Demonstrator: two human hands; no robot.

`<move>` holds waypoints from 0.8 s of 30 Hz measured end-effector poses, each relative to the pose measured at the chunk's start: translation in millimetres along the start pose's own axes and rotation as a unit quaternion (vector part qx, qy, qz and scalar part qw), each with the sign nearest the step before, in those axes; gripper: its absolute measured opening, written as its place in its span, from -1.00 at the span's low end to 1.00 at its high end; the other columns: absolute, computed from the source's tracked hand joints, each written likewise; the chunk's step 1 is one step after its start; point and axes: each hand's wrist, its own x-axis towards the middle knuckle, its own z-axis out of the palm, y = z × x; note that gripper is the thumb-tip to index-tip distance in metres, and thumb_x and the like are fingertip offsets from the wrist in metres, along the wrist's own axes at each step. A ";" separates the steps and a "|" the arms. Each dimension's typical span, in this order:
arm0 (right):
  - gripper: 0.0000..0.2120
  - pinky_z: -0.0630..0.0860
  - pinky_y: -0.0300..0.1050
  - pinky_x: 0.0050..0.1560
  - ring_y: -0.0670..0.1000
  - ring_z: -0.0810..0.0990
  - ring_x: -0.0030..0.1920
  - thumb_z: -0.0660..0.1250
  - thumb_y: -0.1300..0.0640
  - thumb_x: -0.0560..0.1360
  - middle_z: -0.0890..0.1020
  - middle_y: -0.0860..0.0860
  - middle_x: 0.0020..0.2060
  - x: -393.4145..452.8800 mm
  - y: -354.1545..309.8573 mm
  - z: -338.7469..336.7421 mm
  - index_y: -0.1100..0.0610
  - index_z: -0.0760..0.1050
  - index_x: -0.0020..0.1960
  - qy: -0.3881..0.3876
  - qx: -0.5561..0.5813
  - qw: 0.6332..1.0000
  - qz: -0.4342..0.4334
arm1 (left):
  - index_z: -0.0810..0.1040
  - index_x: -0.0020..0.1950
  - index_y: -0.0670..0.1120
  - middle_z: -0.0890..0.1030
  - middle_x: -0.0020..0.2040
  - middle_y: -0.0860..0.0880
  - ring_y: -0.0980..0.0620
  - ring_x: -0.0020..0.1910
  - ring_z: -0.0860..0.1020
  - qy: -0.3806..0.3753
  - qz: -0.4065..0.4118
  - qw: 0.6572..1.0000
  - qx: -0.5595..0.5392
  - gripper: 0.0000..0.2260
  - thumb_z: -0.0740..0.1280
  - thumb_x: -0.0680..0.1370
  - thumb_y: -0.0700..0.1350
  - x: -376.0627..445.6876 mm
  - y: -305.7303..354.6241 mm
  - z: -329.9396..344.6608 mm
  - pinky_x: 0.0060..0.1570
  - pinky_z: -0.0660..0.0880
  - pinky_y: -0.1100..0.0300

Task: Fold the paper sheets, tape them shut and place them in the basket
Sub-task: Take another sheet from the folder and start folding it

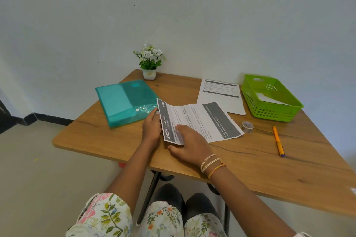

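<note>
Left hand (152,127) lifts the printed sheet's (200,121) left end; right hand (189,145) presses it flat, fingers straight. Green basket (269,114) holds folded paper (269,99).

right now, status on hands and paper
Left hand lifting printed sheet edge, right hand flat on it. Fold started, untaped. Tape roll beside sheet, basket unobstructed.

Under the hands, a matt wood-grain worktop (250,169) carries matt printed paper sheets (202,119); right of them sit a green perforated plastic basket (269,110) and glossy clear tape (247,127); left, a translucent teal plastic folder (123,100).
</note>
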 end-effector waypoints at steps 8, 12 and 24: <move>-0.60 0.52 -0.18 0.09 0.07 0.52 0.21 0.35 0.14 0.48 0.52 0.08 0.27 10.4 -1.2 1.7 0.06 0.43 0.31 0.163 0.195 0.951 0.178 | 0.45 0.37 -0.14 0.64 -0.01 -0.16 -0.12 -0.09 0.66 -0.047 0.032 0.997 0.049 -0.66 0.14 0.66 -0.03 -3.7 -3.8 5.5 -0.08 0.63 0.02; -0.47 0.49 -0.15 0.12 0.14 0.43 0.32 0.37 0.26 0.45 0.42 0.09 0.36 17.5 3.6 -4.2 0.03 0.29 0.36 0.145 0.304 0.887 0.315 | 0.53 0.31 -0.10 0.67 -0.08 0.01 0.03 -0.12 0.65 -0.065 0.074 0.988 0.116 -0.71 0.22 0.63 -0.05 -7.4 -7.9 6.5 -0.12 0.62 0.20; -0.46 0.67 0.03 -0.20 0.14 0.45 0.15 0.17 0.46 0.52 0.33 0.07 0.38 23.4 -5.1 -6.7 0.19 0.24 0.47 0.081 0.528 0.741 0.407 | 0.41 0.41 -0.05 0.64 -0.06 0.01 0.09 -0.14 0.64 -0.065 0.088 0.979 0.170 -0.62 0.29 0.60 -0.08 -5.4 -8.3 6.7 -0.21 0.59 0.26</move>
